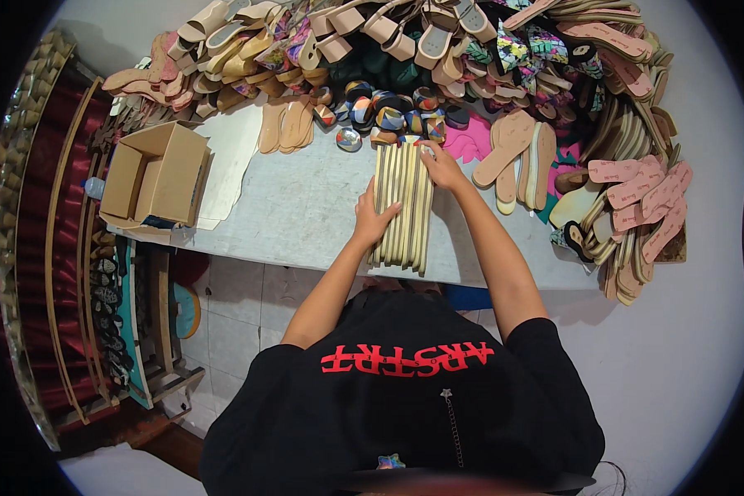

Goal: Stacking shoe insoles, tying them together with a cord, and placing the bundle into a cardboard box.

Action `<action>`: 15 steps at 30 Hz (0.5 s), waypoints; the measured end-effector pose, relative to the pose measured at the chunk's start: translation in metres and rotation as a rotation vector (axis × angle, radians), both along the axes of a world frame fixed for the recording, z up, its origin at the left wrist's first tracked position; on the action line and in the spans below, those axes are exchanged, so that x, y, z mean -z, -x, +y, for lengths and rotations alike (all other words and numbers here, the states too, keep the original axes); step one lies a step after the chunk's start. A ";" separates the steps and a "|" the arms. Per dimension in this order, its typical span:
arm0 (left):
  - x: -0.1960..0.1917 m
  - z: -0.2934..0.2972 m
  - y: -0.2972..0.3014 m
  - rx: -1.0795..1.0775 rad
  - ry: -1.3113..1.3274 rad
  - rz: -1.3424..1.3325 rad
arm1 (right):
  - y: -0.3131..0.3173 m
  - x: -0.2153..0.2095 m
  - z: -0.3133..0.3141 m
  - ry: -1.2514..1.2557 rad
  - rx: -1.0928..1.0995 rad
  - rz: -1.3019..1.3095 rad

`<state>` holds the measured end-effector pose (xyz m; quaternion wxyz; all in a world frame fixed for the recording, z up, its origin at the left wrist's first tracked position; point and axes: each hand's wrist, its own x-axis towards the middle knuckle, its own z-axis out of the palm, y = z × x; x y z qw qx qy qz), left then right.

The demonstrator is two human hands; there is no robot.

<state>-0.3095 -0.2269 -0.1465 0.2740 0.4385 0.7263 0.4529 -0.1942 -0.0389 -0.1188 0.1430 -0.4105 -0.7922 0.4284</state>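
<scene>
A stack of shoe soles [402, 211], cream with darker edges, stands on its side on the grey-white table in front of me. My left hand [375, 217] grips its left side, with the thumb laid across the soles. At the far right corner my right hand [440, 164] has its fingers curled around the stack's end. Just beyond the stack lie several multicoloured patterned shoe uppers [388, 112]. To the right of my right hand rest loose tan insoles [504, 149]. The undersides of the soles are hidden.
An open cardboard box [153, 178] sits at the table's left, beside a white sheet [227, 169]. Tan insoles [287, 126] lie behind it. Heaped sandals [339, 37] line the back edge. Pink insoles [645, 194] are piled at right. A wooden rack [74, 207] stands left.
</scene>
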 end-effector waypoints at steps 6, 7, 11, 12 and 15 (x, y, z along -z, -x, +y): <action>-0.021 0.002 -0.017 -0.055 -0.088 0.033 | -0.014 0.021 -0.019 0.139 0.388 0.119; -0.028 0.004 -0.022 -0.057 -0.141 0.022 | -0.026 0.036 -0.016 0.323 0.476 0.251; -0.014 -0.010 -0.012 -0.001 -0.113 0.255 | -0.036 0.033 -0.072 0.390 0.331 0.454; -0.017 -0.010 -0.014 0.007 -0.115 0.255 | -0.038 0.036 -0.083 0.358 0.305 0.541; -0.029 -0.015 -0.020 0.067 -0.100 0.290 | -0.039 0.040 -0.106 0.234 0.269 0.564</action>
